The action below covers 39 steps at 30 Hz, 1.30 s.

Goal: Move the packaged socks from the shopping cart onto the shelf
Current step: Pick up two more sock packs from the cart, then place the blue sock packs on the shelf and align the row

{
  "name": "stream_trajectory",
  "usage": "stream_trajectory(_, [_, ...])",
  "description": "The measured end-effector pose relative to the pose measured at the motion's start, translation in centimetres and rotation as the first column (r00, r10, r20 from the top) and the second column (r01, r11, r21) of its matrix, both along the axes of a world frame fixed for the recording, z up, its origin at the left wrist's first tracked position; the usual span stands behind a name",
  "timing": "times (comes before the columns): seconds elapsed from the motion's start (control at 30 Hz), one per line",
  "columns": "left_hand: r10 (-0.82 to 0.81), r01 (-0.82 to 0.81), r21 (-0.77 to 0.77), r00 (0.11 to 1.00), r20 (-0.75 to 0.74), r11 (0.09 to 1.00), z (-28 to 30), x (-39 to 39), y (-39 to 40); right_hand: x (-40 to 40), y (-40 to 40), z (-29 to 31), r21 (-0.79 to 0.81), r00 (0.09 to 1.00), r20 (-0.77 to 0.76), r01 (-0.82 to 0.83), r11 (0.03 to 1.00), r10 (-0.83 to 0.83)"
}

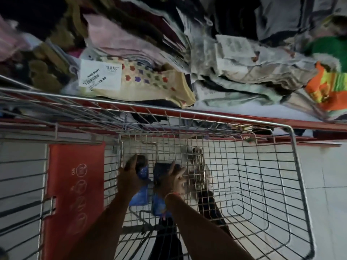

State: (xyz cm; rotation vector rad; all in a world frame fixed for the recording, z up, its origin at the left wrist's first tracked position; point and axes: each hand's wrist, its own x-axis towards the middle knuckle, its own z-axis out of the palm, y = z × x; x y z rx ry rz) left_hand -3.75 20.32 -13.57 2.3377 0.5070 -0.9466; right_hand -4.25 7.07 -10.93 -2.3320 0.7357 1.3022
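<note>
Both my hands reach down into the wire shopping cart point(293, 166). My left hand point(129, 177) grips a dark sock pack with a blue wrapper point(139, 196) near the cart's left end. Just to its right, my right hand point(171, 182) closes on a second dark sock pack with blue packaging point(159, 205). Another dark pack point(208, 203) lies on the cart floor beside my right wrist. Beyond the cart's far rim, the shelf point(253, 109) is piled with packaged socks, among them a beige pair with coloured flowers and a white price label point(142, 81).
A red child-seat flap point(75, 184) closes the cart's left end. The shelf's red edge point(309, 125) runs just past the cart's rim. An orange and green pack point(326, 87) lies at the shelf's right. White floor tiles show through the cart's mesh.
</note>
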Motion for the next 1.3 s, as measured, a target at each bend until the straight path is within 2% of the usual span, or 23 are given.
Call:
stream_trajectory(0.2, [0.025, -0.025, 0.022, 1.000, -0.002, 0.999, 2.3, -0.3, -1.5, -0.7, -2.9, 1.8, -0.005, 0.991, 0.128, -0.038, 0.999, 0.038])
stream_trajectory(0.3, [0.036, -0.036, 0.021, 0.999, -0.012, 0.999, 4.4, -0.3, -2.8, -1.1, -5.5, 3.2, 0.054, 0.974, 0.225, -0.035, 0.998, 0.022])
stream_trajectory(0.4, [0.042, -0.043, 0.008, 0.997, 0.072, 0.999, 6.1, -0.4, -3.8, -1.1, -7.6, 5.4, 0.122, 0.937, 0.349, -0.060, 0.991, 0.013])
stream_trajectory(0.5, [0.012, -0.009, -0.020, 0.987, 0.160, 1.000, 9.0, 0.0, -4.7, -1.2, -9.0, 8.3, 0.102, 0.896, 0.440, -0.115, 0.988, 0.059])
stream_trajectory(0.67, [-0.041, 0.065, -0.056, 0.935, 0.352, 0.996, 15.5, 1.3, -6.6, -1.4, -11.1, 14.4, 0.128, 0.772, 0.635, -0.108, 0.986, 0.002])
stream_trajectory(0.8, [-0.003, 0.097, -0.147, 0.843, 0.538, 0.984, 22.4, 2.3, -8.8, -0.7, -13.9, 20.8, 0.087, 0.637, 0.771, -0.130, 0.988, 0.016])
stream_trajectory(1.03, [-0.045, 0.109, -0.037, 0.670, 0.741, 0.993, 33.5, 4.8, -14.6, 1.6, -20.2, 30.8, 0.047, 0.346, 0.938, -0.157, 0.987, 0.010])
stream_trajectory(1.17, [-0.088, 0.080, 0.053, 0.551, 0.830, 0.995, 39.0, 6.2, -18.7, 3.0, -24.5, 35.9, 0.042, 0.211, 0.977, -0.204, 0.978, 0.002])
stream_trajectory(1.3, [-0.065, 0.057, 0.044, 0.435, 0.898, 0.997, 43.5, 7.0, -22.8, 4.4, -28.8, 40.6, -0.049, 0.083, 0.994, -0.195, 0.980, 0.066])
